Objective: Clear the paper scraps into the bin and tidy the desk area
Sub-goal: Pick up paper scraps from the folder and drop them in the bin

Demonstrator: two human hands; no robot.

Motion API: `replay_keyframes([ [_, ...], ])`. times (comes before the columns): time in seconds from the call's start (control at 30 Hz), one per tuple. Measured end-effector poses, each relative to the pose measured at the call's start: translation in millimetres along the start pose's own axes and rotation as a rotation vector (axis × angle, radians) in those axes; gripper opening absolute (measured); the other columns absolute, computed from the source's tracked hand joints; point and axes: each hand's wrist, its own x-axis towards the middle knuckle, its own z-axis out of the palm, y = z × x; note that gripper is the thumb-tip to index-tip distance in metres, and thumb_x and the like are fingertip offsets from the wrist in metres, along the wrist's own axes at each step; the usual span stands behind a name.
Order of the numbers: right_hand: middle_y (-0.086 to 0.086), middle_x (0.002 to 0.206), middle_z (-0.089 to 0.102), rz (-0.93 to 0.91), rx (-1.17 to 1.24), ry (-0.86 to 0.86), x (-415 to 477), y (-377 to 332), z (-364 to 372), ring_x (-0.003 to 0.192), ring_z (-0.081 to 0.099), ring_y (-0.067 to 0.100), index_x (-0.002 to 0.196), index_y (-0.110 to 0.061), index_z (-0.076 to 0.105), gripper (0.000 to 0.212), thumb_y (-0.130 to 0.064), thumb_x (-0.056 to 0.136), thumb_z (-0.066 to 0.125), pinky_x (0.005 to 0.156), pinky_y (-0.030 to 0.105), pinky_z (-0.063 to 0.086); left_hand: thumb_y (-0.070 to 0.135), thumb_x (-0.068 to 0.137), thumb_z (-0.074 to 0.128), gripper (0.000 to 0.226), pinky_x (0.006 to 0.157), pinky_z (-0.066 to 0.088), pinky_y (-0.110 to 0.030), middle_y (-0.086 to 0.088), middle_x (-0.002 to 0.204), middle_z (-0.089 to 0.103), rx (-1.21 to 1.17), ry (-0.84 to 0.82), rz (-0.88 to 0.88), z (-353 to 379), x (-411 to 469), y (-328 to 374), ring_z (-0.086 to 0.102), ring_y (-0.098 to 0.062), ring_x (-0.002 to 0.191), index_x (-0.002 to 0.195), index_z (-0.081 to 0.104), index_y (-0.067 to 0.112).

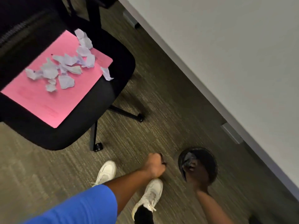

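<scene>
While the paper scraps are lying scattered on a pink folder on the seat of the black office chair at the upper left of the frame, both hands are hanging low at the bottom centre, well apart from them. The left hand is curling into a loose fist (whether it is pinching anything, I cannot tell). The right hand is reaching into the round black bin beside the white desk; blur is hiding whether its fingers are gripping the liner or opening. From the fingers the scraps are sitting up and to the left, the folder's long axis running diagonally from lower left to upper right, and the left hand is looking the nearer.
</scene>
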Motion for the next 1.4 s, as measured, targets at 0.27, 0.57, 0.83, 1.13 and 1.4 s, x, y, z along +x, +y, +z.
replay_keyframes([
  [0.27, 0.009, 0.127, 0.069, 0.021, 0.045, -0.331, -30, -158, 7, 0.112, 0.065, 0.028, 0.14, -0.017, 0.058, 0.056, -0.054, 0.1, 0.062, 0.093, 0.038, 0.052, 0.031, 0.098, 0.066, 0.007, 0.085, 0.061, -0.034, 0.006, 0.1, 0.074, -0.144, 0.306, 0.0, -101, -46, -49, 0.07, -0.014, 0.094, 0.098, 0.071, 0.026],
  [0.57, 0.002, 0.131, 0.062, -0.562, 0.112, -0.102, -50, -363, 28, 0.126, 0.059, 0.025, 0.148, -0.042, 0.039, 0.079, -0.061, 0.083, 0.078, 0.101, 0.041, 0.05, 0.06, 0.092, 0.063, 0.05, 0.075, 0.06, -0.041, -0.001, 0.13, 0.055, 0.077, 1.127, -0.038, -259, -79, -130, 0.051, -0.024, 0.125, 0.119, 0.063, 0.018],
  [0.83, 0.02, 0.151, 0.044, -0.638, -0.108, 0.019, -27, -459, 61, 0.135, 0.053, 0.043, 0.153, -0.04, 0.031, 0.08, -0.05, 0.088, 0.078, 0.102, 0.055, 0.054, 0.091, 0.064, 0.071, 0.139, 0.122, 0.039, -0.053, -0.019, 0.176, 0.003, -0.106, 1.125, -0.346, -351, -59, -181, 0.011, -0.043, 0.164, 0.164, 0.016, 0.012],
  [1.13, 0.002, 0.128, 0.043, -0.735, -0.107, 0.122, -26, -482, 82, 0.108, 0.056, 0.024, 0.147, -0.028, 0.048, 0.055, -0.008, 0.096, 0.057, 0.077, 0.038, 0.056, 0.087, 0.063, 0.077, 0.142, 0.122, 0.035, -0.06, -0.022, 0.177, -0.005, -0.065, 0.993, -0.301, -382, -38, -185, 0.012, -0.047, 0.163, 0.169, 0.005, 0.026],
  [1.4, 0.011, 0.129, 0.046, -0.838, -0.196, 0.193, -39, -510, 84, 0.103, 0.056, 0.022, 0.148, -0.015, 0.047, 0.058, 0.004, 0.095, 0.06, 0.076, 0.04, 0.064, 0.06, 0.092, 0.07, 0.084, 0.102, 0.055, -0.046, -0.017, 0.164, 0.026, 0.1, 1.014, -0.215, -380, -37, -203, 0.034, -0.036, 0.146, 0.162, 0.034, 0.029],
])
